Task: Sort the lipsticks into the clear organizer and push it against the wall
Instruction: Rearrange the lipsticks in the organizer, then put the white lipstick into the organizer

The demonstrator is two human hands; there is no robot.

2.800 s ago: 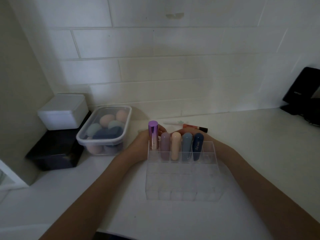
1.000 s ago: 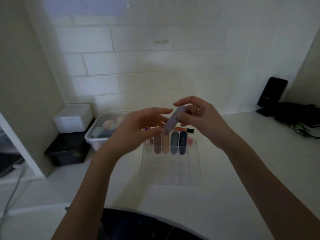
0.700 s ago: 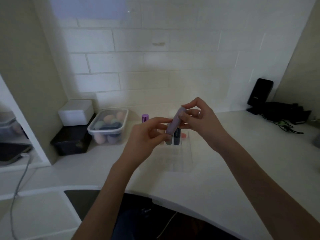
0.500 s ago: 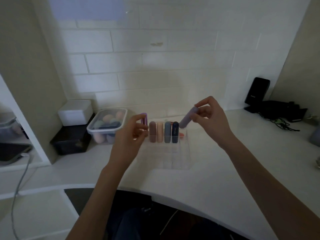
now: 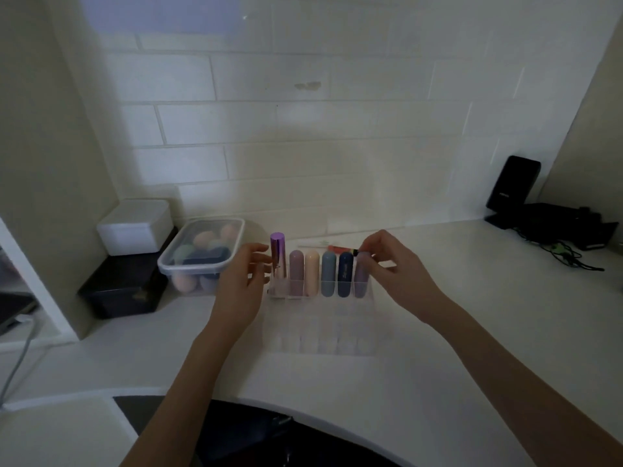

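Lilac lipstick [image 5: 360,281] now in organizer [image 5: 323,332], R hand [image 5: 394,267] pinching it, L hand [image 5: 242,281] loose, white counter [image 5: 472,332]

White lidded box [image 5: 135,225] atop black box [image 5: 121,291], sponge-filled clear tub [image 5: 202,254] alongside.

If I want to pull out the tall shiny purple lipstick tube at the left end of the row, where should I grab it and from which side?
Pinch the tall metallic purple lipstick tube by its upper part, coming from above. It stands upright in the clear acrylic organizer, rising above the mauve rounded lipstick beside it, so the top is probably easiest to reach. The open left hand is nearest.
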